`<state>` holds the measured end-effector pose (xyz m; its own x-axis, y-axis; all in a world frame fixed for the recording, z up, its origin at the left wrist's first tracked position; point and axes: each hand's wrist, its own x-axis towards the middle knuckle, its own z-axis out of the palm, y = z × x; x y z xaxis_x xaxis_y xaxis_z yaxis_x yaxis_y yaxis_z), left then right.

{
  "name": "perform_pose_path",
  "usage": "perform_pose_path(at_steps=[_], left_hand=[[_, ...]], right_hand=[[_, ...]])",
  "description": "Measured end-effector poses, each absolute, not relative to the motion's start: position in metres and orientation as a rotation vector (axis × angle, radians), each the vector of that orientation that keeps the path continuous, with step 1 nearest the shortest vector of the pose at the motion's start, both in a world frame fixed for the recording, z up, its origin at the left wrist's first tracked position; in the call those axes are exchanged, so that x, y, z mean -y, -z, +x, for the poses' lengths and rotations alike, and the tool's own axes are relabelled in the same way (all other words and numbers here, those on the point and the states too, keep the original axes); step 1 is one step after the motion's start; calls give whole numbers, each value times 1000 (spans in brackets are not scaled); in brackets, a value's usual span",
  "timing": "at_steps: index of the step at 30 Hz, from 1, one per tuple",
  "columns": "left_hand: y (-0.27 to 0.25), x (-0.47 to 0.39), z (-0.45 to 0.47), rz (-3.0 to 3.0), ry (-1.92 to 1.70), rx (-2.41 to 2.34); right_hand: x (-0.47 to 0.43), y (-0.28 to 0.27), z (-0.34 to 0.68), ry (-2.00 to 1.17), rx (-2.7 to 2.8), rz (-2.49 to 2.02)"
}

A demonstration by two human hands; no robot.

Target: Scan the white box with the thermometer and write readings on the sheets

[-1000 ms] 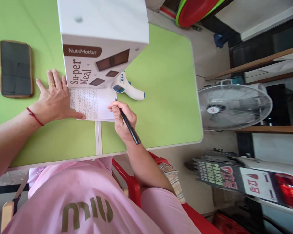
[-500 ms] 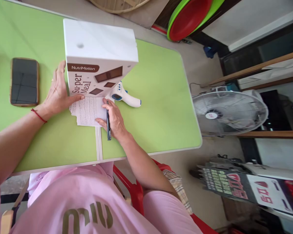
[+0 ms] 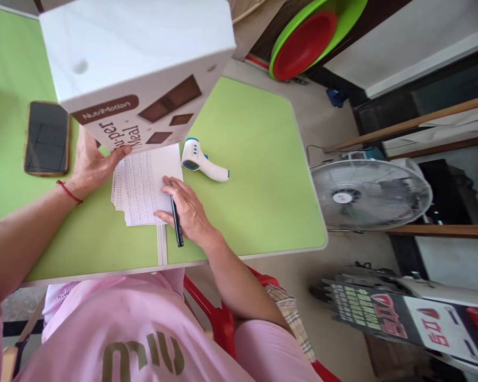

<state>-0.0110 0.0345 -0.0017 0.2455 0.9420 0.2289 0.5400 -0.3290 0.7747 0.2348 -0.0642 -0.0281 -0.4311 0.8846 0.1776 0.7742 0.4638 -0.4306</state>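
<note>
My left hand [image 3: 95,162] grips the lower left edge of a white NutriMotion box [image 3: 143,58], its thumb on the printed front and its other fingers partly hidden behind. The box is tilted and raised above the table. Beneath it lie sheets of paper [image 3: 137,185] covered in rows of small handwriting. My right hand [image 3: 187,209] rests over the right side of the papers with a black pen [image 3: 176,220] held in it, the pen pointing toward me. Just right of the papers lies a white and blue infrared thermometer [image 3: 205,161].
A phone in a brown case [image 3: 47,138] lies at the left on the green table [image 3: 258,175]. Beyond the table's right edge stands a fan [image 3: 370,193]. Red and green basins [image 3: 302,45] are at the back, and a red chair [image 3: 215,315] is by my right side.
My left hand has lifted and tilted the box, which now looks larger and nearer. More of the papers and the whole thermometer show. The right hand keeps the pen.
</note>
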Motion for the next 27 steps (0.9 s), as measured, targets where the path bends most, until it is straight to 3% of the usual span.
perform_pose_path(at_steps=[4,14,22,27], left_hand=[[1,-38,-12,1858,-1201,-1445],[0,-37,-14,1983,-984,-1440],[4,-35,-12,1981,-841,-1333],[4,-37,-14,2086,-793,-1294]], right_hand=[[83,14,233,-388,2472,-1366],[141,-9,223,-318,2523,-1288],[111,-2,230,124,2401,-1680],[78,-10,243,-224,2502,-1769]])
